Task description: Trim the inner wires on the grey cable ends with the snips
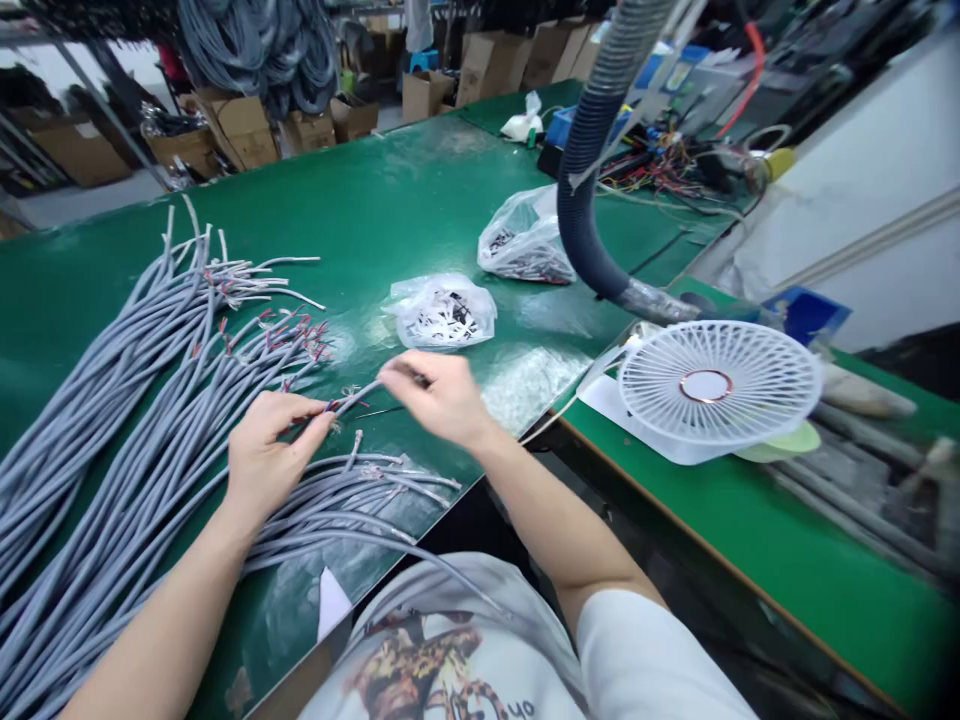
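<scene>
At a green desk (420,190) in a cable workshop, my left hand (266,450) pinches the stripped end of a grey cable (358,395) between thumb and fingertips, while my right hand (442,395) closes thumb and fingers around the same cable a little farther along, so the cable lies between the two hands, just above the near edge of the desk. I judge this cable light and pliant, with a smooth jacket that could slide in a loose grip; the thin coloured wires at its tip look delicate, so the jacket just behind the stripped end seems the safest place to hold. A small cluster of finished-looking grey cables (360,485) lies just near of my hands, and a large fanned bundle of cables (127,400) spreads across the left of the desk, its tail cut off by the frame. Beyond my hands sits a clear plastic bag of small parts (442,312), with a second bag (525,245) farther off to the right; what the bags hold is too small to tell. A white fan (716,385) rests face up on the right-hand desk, under a dark ribbed hose (589,170) that runs out of the top of the picture. My right fingers hide whatever they may be pressing onto the cable, and the far clutter of wires and cardboard boxes (240,125) is blurred.
</scene>
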The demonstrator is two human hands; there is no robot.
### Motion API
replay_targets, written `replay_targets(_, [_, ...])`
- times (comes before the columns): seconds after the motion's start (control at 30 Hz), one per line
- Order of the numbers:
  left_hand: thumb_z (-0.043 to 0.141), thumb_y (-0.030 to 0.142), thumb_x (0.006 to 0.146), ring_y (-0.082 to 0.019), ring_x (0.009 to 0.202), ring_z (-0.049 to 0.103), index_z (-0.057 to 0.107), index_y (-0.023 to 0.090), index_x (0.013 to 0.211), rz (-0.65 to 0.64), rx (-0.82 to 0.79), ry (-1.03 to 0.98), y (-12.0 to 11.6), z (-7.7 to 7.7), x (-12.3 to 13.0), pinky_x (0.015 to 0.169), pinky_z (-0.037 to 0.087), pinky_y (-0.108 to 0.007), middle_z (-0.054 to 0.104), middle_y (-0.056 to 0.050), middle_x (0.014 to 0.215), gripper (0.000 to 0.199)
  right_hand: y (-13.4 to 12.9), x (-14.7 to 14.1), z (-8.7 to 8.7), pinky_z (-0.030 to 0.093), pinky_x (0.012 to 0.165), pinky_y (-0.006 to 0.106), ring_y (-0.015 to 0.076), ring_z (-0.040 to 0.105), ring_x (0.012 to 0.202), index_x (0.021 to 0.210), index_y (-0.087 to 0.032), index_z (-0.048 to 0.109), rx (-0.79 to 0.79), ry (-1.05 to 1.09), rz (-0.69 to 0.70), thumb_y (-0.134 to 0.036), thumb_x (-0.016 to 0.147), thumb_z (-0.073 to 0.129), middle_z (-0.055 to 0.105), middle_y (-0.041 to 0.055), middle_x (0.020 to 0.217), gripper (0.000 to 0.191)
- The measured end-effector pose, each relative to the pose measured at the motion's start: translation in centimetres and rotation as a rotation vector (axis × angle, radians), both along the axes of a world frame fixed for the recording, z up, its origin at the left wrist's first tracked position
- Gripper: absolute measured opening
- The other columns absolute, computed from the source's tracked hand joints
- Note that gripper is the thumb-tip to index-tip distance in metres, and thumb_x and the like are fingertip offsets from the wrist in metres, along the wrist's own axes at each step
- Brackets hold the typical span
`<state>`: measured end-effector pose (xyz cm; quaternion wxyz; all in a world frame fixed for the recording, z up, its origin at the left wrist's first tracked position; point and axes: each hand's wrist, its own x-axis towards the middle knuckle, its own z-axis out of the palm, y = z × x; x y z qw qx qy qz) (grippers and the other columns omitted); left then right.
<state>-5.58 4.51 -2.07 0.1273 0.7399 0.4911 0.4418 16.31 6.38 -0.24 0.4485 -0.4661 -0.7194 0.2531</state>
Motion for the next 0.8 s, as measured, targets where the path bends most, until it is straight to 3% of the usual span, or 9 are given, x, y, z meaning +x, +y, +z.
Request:
replay_targets(0.13, [0.067,0.024,0.077,-0.009,0.06,0.053,0.069,0.017,0.081,-0.009,-0.025,-0.028,-0.3,1.0,-0.3,0.051,0.041,-0.02,0.063,0.0,0.075,0.008,-0.3,-3.6,0.0,0.031,0.056,0.02,0.0067,0.039,0.055,0.082,-0.013,0.068,-0.123,0.04,0.178,-0.038,0.08,0.064,0.049,-0.0049,0.059,0.025])
replay_targets(0.33, [0.067,0.028,0.074,-0.009,0.06,0.058,0.066,0.016,0.072,0.081,-0.122,-0.06,-1.1,2.2,0.0,0.058,0.048,-0.019,0.065,0.0,0.069,0.012,0.2,-5.7,-0.6,0.037,0.061,0.02,0.0074,0.046,0.061,0.078,-0.013,0.067,-0.238,0.364,0.349,-0.029,0.079,0.061,0.059,-0.0024,0.068,0.018])
replay_targets(0.47, [0.067,0.026,0.072,-0.01,0.059,0.058,0.066,0.015,0.069,0.115,-0.201,-0.138,-1.2,2.4,0.2,0.058,0.049,-0.019,0.066,0.0,0.067,0.011,0.4,-6.2,-1.0,0.041,0.064,0.022,0.009,0.051,0.063,0.074,-0.013,0.067,-0.3,0.521,0.372,-0.025,0.075,0.064,0.061,-0.0012,0.068,0.012])
replay_targets(0.57, [0.069,0.027,0.07,-0.01,0.057,0.056,0.067,0.014,0.069,0.093,-0.302,-0.32,-0.9,2.1,0.0,0.054,0.046,-0.019,0.065,0.0,0.065,0.013,0.5,-6.5,-1.2,0.041,0.06,0.023,0.0101,0.053,0.062,0.074,-0.014,0.068,-0.381,0.61,0.36,-0.027,0.072,0.067,0.062,-0.0001,0.067,0.013])
replay_targets(0.8, [0.075,0.028,0.066,-0.007,0.051,0.049,0.064,0.013,0.069,0.004,-0.461,-0.672,-0.2,0.9,-0.2,0.049,0.041,-0.018,0.06,0.001,0.064,0.019,0.7,-6.9,-1.6,0.026,0.04,0.019,0.0044,0.04,0.044,0.073,-0.014,0.065,-0.548,0.751,0.386,-0.033,0.069,0.07,0.062,0.0006,0.063,0.02])
